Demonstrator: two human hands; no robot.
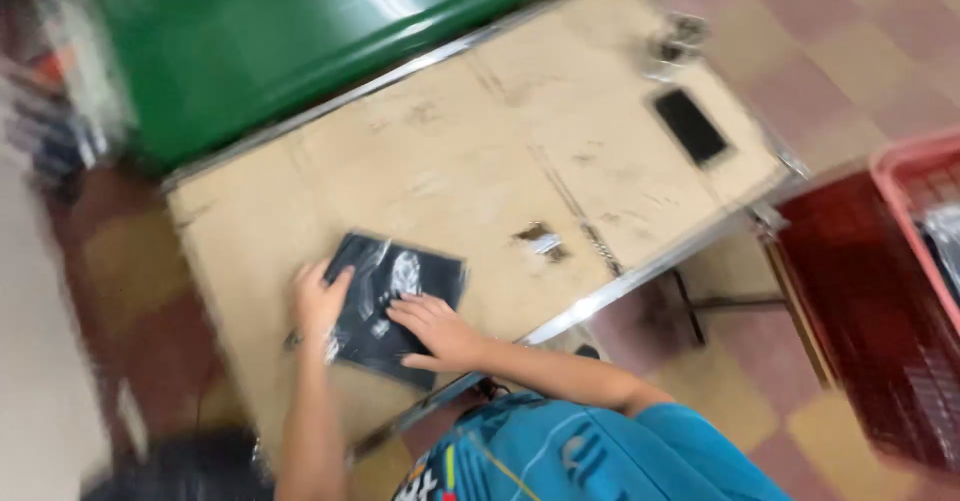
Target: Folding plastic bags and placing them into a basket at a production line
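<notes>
A dark folded item in a shiny clear plastic bag [415, 276] lies on a cardboard-covered table [470, 161]. My left hand [318, 303] rests palm down on the bag's left edge, fingers spread. My right hand [432, 327] lies flat on the bag's lower middle, fingers apart and pointing left. Neither hand lifts the bag. The whole view is blurred by motion.
A black phone [690, 126] and a small shiny object [675, 41] lie at the table's far right corner. A scrap of tape [542, 241] sits near the middle. A green surface [270, 41] borders the table's far side, and a pink basket [925, 211] stands at right.
</notes>
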